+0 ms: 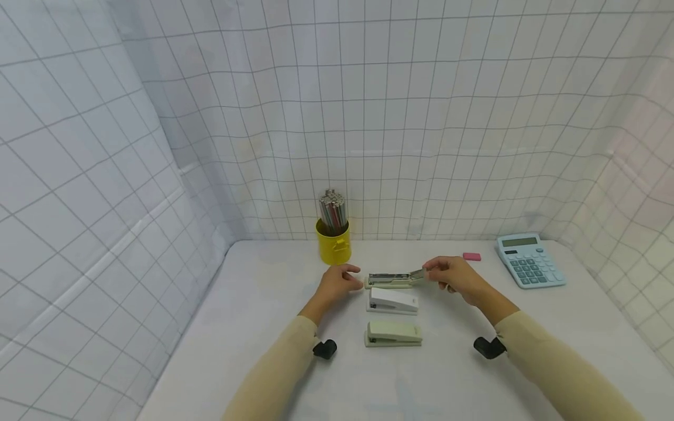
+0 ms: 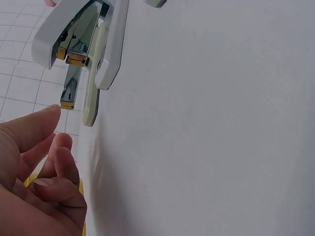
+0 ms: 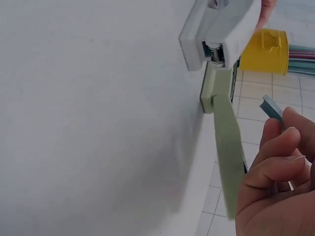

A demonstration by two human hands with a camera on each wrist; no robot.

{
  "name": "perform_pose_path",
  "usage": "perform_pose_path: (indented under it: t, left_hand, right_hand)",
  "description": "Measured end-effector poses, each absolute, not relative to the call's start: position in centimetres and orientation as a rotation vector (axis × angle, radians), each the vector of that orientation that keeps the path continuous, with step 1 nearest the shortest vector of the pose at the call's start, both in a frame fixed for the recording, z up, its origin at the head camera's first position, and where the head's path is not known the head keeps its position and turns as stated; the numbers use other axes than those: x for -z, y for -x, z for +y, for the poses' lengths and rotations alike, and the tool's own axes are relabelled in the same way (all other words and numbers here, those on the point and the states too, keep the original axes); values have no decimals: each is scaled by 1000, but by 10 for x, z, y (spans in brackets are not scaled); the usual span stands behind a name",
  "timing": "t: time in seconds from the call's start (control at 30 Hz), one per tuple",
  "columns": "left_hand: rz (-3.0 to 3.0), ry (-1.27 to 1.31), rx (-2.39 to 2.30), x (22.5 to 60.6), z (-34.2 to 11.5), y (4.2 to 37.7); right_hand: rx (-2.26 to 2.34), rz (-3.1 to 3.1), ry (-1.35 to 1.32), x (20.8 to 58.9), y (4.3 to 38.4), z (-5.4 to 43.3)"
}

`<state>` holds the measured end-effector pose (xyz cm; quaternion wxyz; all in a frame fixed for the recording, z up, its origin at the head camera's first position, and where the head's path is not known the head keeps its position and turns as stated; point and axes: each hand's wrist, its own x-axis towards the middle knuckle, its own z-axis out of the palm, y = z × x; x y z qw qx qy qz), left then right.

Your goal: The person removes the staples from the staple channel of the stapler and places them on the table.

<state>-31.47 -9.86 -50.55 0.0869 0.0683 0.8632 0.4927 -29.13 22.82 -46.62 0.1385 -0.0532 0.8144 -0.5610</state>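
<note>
A pale green stapler point(image 1: 388, 283) lies furthest back of three, its cover point(image 3: 229, 157) swung back to the right and its metal magazine point(image 2: 70, 91) exposed. My right hand point(image 1: 457, 278) pinches a short grey strip of staples point(image 3: 272, 108) between thumb and fingers, by the swung-back cover. At the stapler's left end is my left hand point(image 1: 335, 285), its thumb tip at the magazine's front end; whether they touch I cannot tell. Its other fingers are loosely bent with nothing held. A white stapler point(image 1: 393, 300) and another pale green stapler point(image 1: 394, 333), both closed, lie nearer me.
Behind the left hand stands a yellow cup point(image 1: 334, 250) full of pencils point(image 1: 333, 213). A pink eraser point(image 1: 471, 256) and a light blue calculator point(image 1: 529, 261) lie at the back right. Grid-patterned cloth walls point(image 1: 363, 117) border the white table point(image 1: 263, 275).
</note>
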Motion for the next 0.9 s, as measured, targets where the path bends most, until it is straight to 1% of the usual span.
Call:
perform_pose_path:
  t: [0.2,0.4,0.73,0.9]
  left_hand:
    - [2521,-176,-1478,511,-106,307]
    - [2449,-180,-1503,508,-108,297]
    - [2417,-246,-1502,512,-110,289]
    - [2422,-240,-1492,512,-110,287]
  right_hand:
    - [1563,2381,110,483,284,232]
    - [1475,2467,140,496,275,231]
    - [1123,2785,179,504,267,237]
    - [1088,2833,139,507,267,236]
